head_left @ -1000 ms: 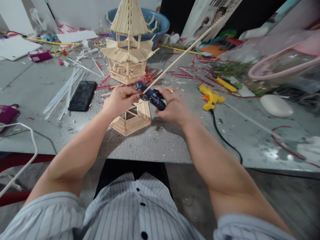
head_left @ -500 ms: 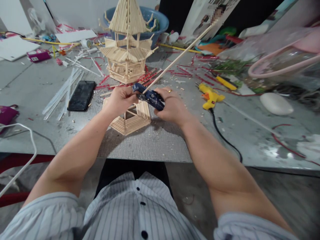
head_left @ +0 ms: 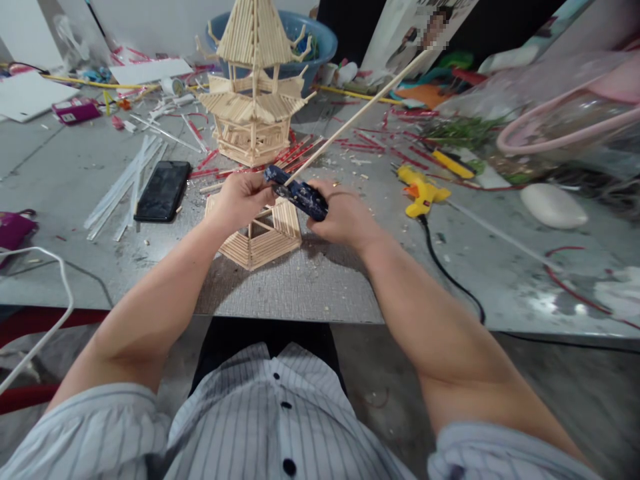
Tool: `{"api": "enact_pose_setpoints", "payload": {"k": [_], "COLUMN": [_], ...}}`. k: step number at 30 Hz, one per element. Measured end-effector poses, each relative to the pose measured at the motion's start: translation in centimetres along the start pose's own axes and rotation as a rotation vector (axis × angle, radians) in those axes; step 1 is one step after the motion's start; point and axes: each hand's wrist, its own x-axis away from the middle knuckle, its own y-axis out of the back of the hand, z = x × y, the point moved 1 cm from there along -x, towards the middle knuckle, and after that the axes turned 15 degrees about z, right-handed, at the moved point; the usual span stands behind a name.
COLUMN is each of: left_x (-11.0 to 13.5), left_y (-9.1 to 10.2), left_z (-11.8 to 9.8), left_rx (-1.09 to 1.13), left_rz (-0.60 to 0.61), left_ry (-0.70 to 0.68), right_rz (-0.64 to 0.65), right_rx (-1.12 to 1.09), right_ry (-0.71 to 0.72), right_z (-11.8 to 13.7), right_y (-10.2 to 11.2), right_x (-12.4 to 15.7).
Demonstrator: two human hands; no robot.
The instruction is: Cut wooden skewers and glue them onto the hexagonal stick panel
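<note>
A long wooden stick (head_left: pixel 350 125) slants over the table (head_left: pixel 340 287), its low end between the two hands and its long axis running up, away and to the person's right. The blue hand tool (head_left: pixel 304 198) crosses it near that low end. The right hand (head_left: pixel 340 210) is wrapped around the tool's near end; the left hand (head_left: pixel 245 199) is pinched narrow, seemingly on the stick's low end, though the contact itself is hidden. The left fingers are nearer that end, while most of the length reaches off past the right hand. Just below the hands sits a six-sided stick frame (head_left: pixel 265 250); beyond them stands a stick tower (head_left: pixel 255 110), with a phone (head_left: pixel 163 191) to the left and a yellow glue gun (head_left: pixel 423 192) to the right
</note>
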Motion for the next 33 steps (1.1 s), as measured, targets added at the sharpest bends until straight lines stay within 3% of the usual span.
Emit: {"api": "enact_pose_setpoints", "payload": {"k": [7, 14, 33], "left_x": [-0.2, 0.0, -0.1], "left_y": [0.0, -0.1, -0.4], "left_z": [0.7, -0.3, -0.4], "left_rx": [0.018, 0.0, 0.028], "left_rz": [0.021, 0.022, -0.011], "left_ry": [-0.005, -0.031, 0.057], "right_rz": [0.004, 0.007, 0.02], "right_rx": [0.003, 0.027, 0.016], "right_ry": [0.004, -0.101, -0.077], "right_z": [0.2, 1.1, 1.1], "right_y": [0.0, 0.3, 0.3], "right_x": [0.0, 0.2, 0.2]}}
